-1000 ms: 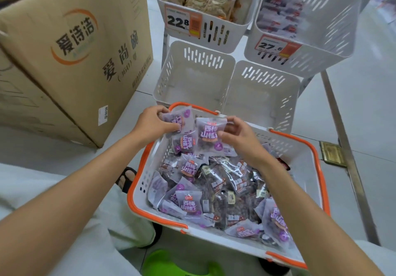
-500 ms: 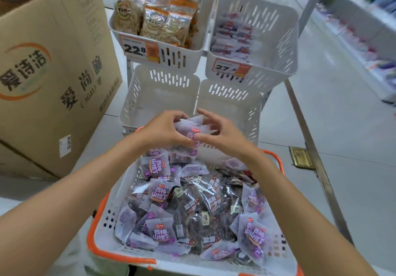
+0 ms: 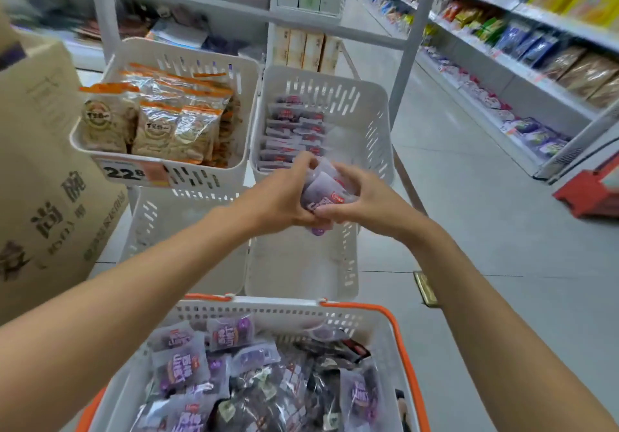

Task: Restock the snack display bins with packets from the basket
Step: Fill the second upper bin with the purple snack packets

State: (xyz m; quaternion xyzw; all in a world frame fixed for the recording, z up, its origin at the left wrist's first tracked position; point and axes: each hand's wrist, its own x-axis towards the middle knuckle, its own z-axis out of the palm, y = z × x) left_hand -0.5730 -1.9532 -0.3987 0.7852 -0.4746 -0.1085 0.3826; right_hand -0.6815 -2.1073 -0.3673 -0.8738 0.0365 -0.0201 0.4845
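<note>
— What sits closest?
— The basket (image 3: 397,326), white with an orange rim, at the bottom of the view. It holds a heap of purple packets (image 3: 181,369) mixed with darker, clear-wrapped ones.

— And the hands?
— Both bare arms reach forward over the basket. The left hand (image 3: 278,203) and the right hand (image 3: 366,202) are together, each curled round the same small bundle (image 3: 323,190) of purple packets. The left grips it from the left. The right grips it from the right, with its thumb over the top.

— Where is that bundle?
— Off the basket, in the air above the lower right bin (image 3: 301,264), at the front wall of the upper right bin (image 3: 368,120). Whether it touches that wall, I cannot tell.

— What is in the upper right bin?
— A row of packets (image 3: 294,130), purple and red, stacked along its left side.

— And next to it?
— The upper left bin (image 3: 246,73) holds tan packets (image 3: 157,130) with orange tops, and a price tag (image 3: 124,172) on its front reads 22.8. The lower left bin (image 3: 187,230) stands beneath it.

— Farther out?
— A cardboard box (image 3: 40,163) with printed characters stands at the left. Store shelves (image 3: 536,46) run down the aisle on the right, full of coloured goods too blurred to read.
</note>
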